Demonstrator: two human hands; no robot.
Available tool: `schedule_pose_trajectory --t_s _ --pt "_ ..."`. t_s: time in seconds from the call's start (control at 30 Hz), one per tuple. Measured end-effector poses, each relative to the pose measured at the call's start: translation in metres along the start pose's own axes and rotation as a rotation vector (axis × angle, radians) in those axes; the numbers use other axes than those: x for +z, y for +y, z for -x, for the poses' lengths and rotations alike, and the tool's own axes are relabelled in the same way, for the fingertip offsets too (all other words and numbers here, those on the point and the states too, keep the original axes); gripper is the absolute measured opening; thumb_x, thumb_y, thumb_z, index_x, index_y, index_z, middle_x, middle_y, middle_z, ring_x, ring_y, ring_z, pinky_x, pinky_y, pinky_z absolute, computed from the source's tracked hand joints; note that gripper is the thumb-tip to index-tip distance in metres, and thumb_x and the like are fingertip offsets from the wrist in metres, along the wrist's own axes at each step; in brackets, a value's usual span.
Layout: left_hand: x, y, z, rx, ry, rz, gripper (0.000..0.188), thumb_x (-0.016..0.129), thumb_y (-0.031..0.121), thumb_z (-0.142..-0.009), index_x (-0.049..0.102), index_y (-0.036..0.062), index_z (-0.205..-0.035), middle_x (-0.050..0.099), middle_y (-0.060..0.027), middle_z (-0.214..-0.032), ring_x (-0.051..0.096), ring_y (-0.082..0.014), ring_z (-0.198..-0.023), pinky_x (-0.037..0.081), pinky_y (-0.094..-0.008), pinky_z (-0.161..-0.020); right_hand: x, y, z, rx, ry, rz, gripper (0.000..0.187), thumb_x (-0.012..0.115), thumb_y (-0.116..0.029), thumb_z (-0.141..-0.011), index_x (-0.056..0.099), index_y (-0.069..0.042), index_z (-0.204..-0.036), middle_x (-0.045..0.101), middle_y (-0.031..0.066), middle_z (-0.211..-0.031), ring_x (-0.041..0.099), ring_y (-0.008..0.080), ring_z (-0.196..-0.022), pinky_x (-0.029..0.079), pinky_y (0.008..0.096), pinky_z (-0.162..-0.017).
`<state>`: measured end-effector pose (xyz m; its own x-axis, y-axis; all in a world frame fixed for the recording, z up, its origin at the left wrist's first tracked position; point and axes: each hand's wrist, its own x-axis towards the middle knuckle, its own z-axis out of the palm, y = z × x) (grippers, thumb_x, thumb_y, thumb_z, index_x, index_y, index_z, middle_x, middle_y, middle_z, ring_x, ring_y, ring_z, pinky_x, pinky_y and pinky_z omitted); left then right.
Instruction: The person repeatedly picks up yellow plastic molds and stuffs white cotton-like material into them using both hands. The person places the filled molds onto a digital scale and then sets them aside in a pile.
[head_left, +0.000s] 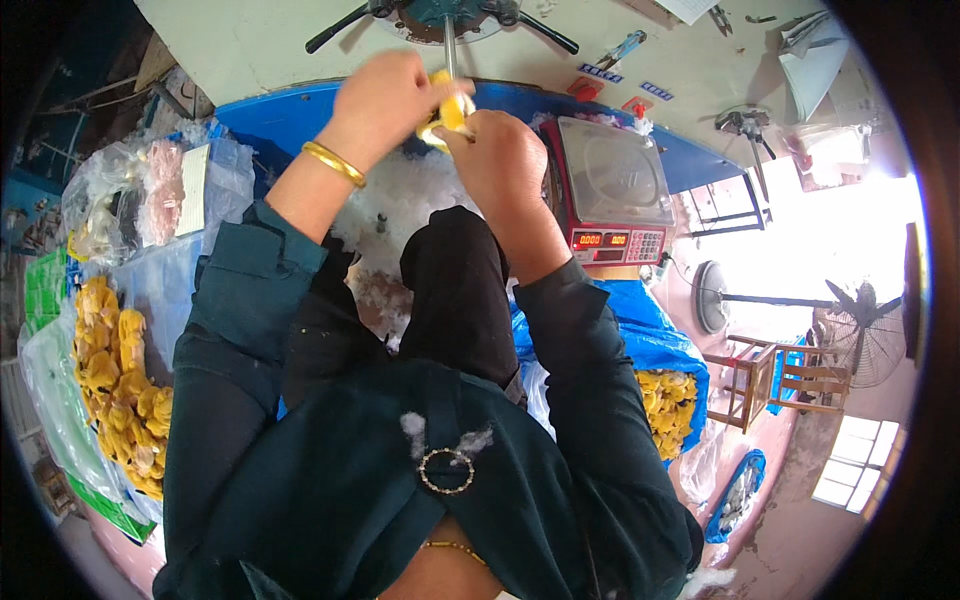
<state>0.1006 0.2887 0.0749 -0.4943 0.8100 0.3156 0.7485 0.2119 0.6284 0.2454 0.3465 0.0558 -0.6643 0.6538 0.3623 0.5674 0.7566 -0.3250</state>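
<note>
A small yellow and white plush piece [455, 110] is between my hands, at the lower end of a thin metal tube [449, 45]. My left hand [378, 105] is closed, its fingertips pinching the piece's upper left side. On the lower right, my right hand [500, 160] has its fingers curled round the piece's edge. Whether the tube goes inside the piece is hard to tell, since fingers and glare cover that spot. The tube comes down from a dark machine head with black-handled levers [545, 33].
White fluffy stuffing [390, 210] lies beneath my hands. To the right stands a red scale [615, 180]. Yellow plush pieces [120, 370] fill a bin at left; more [667, 410] sit in a blue bag at right. Pliers [622, 48] lie on the table. A wooden chair [745, 380] and fan [862, 330] stand farther right.
</note>
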Motion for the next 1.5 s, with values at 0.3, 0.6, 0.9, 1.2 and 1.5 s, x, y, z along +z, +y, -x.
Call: schedule_pose_trajectory --t_s 0.3,0.6,0.9,1.2,1.5 --pt "0.025 -0.026 -0.032 0.058 -0.238 0.377 0.030 0.068 0.026 -0.085 0.061 -0.0003 -0.072 0.057 -0.0028 -0.061 0.050 -0.0114 -0.055 0.041 -0.0289 -0.051 -0.048 0.011 0.003 0.134 -0.732 -0.781 0.031 0.067 -0.027 -0.085 0.066 0.003 -0.090 0.065 0.0117 -0.067 0.060 0.0145 -0.052 0.047 0.0298 -0.049" --pt "0.024 -0.022 -0.039 0.091 -0.164 0.266 0.026 0.067 0.024 -0.081 0.062 0.0002 -0.071 0.060 -0.0135 -0.063 0.056 -0.0248 -0.057 0.045 -0.0365 -0.056 -0.017 0.012 0.000 0.161 -0.184 -0.485 0.039 0.073 -0.037 -0.078 0.069 0.002 -0.081 0.062 0.0129 -0.064 0.059 0.0195 -0.056 0.044 0.0321 -0.054" --pt "0.018 0.011 0.023 0.108 -0.071 0.107 0.026 0.065 0.025 -0.084 0.058 0.0023 -0.073 0.060 -0.0127 -0.064 0.056 -0.0302 -0.058 0.045 -0.0368 -0.056 0.000 0.028 0.015 0.106 -0.146 -0.610 0.031 0.078 -0.025 -0.069 0.063 0.002 -0.075 0.052 0.0065 -0.061 0.047 0.0138 -0.054 0.040 0.0302 -0.051" --pt "0.017 -0.011 0.008 0.036 -0.177 0.220 0.042 0.068 0.040 -0.085 0.055 0.0016 -0.072 0.058 -0.0071 -0.060 0.049 -0.0139 -0.052 0.039 -0.0278 -0.051 0.021 0.077 -0.045 -0.090 -0.145 -0.810 0.030 0.066 -0.008 -0.074 0.063 -0.002 -0.104 0.062 0.0055 -0.085 0.058 0.0131 -0.076 0.048 0.0264 -0.070" --pt "0.022 -0.015 0.013 -0.005 -0.162 0.359 0.049 0.067 0.045 -0.084 0.057 0.0022 -0.063 0.053 -0.0042 -0.053 0.048 -0.0117 -0.046 0.037 -0.0248 -0.045 0.030 0.007 0.046 -0.183 0.389 -0.238 0.025 0.075 -0.019 -0.076 0.052 -0.009 -0.073 0.051 0.0058 -0.056 0.054 0.0239 -0.048 0.043 0.0341 -0.046"
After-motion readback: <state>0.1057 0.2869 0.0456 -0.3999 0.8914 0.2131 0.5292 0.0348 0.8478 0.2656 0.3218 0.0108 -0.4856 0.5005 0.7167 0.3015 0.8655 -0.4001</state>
